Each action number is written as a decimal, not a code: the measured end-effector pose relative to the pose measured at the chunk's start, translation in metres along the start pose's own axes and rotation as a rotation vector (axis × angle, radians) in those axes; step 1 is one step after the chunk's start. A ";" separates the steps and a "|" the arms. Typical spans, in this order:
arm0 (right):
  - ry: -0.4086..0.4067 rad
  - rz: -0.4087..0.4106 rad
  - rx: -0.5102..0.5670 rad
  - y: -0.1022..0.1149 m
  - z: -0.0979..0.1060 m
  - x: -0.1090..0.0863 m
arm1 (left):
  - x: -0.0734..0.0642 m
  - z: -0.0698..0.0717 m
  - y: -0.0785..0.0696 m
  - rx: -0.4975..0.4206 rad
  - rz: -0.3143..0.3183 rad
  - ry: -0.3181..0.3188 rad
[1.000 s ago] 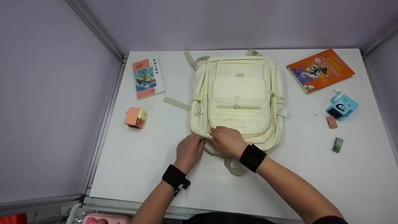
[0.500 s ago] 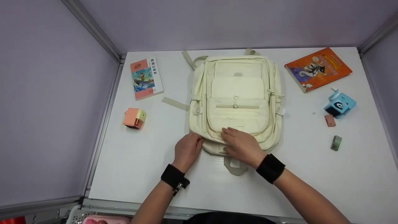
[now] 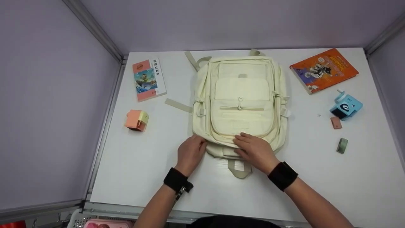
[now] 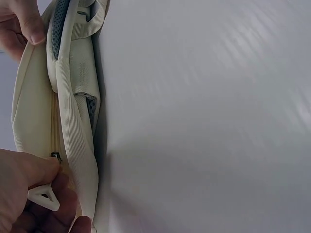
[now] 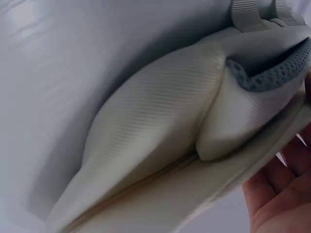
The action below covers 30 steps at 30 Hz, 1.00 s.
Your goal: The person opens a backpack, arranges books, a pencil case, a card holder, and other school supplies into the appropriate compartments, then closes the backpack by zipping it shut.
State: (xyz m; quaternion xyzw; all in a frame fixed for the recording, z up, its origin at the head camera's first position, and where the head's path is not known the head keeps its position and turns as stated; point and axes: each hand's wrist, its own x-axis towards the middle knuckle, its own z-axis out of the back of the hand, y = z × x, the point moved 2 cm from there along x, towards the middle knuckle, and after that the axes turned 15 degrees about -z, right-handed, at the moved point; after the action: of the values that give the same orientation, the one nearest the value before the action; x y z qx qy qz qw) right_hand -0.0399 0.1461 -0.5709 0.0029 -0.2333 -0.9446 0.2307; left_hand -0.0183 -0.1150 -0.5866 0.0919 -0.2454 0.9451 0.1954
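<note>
A cream backpack lies flat on the white table, front face up. At its lower left corner my left hand pinches a zipper pull; a white triangular tab hangs by the fingers in the left wrist view. The zipper track runs along the bag's edge and looks closed where it shows. My right hand rests on the lower edge of the bag, fingers extended. In the right wrist view its palm and fingers lie against the fabric, partly cut off by the frame.
At left are a paperback and an orange pencil sharpener. An orange book, a blue pencil sharpener, a small pink block and a green block lie at right. A strap loop sticks out below the bag.
My right hand has let go near the lower left corner and slid right along the bag's lower edge, its fingers straightening. My left hand stays at the corner.
</note>
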 end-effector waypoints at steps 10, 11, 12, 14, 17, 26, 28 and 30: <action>-0.011 -0.102 0.001 0.001 -0.001 0.013 | -0.003 -0.003 -0.004 -0.002 -0.019 -0.031; -0.005 -0.111 0.001 0.001 -0.001 0.014 | -0.004 -0.003 -0.004 -0.004 -0.017 -0.033; 0.001 -0.118 -0.001 0.001 0.000 0.015 | -0.004 -0.003 -0.005 -0.004 -0.015 -0.035; 0.011 -0.129 -0.004 0.002 0.001 0.017 | -0.004 -0.004 -0.006 -0.005 -0.012 -0.035; 0.018 -0.132 -0.008 0.002 0.002 0.018 | -0.004 -0.006 -0.009 -0.009 -0.021 -0.045; 0.038 -0.139 -0.012 0.004 0.004 0.020 | -0.001 -0.013 -0.021 0.015 -0.077 -0.081; 0.044 -0.150 -0.019 0.005 0.005 0.021 | 0.000 -0.014 -0.023 0.023 -0.078 -0.090; 0.048 -0.158 -0.022 0.007 0.006 0.022 | 0.002 -0.016 -0.025 0.027 -0.079 -0.102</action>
State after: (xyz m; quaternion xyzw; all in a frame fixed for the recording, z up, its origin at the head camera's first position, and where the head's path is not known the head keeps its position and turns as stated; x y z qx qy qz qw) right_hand -0.0579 0.1338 -0.5603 0.0416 -0.2164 -0.9620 0.1610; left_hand -0.0109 -0.0864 -0.5891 0.1524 -0.2387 0.9339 0.2184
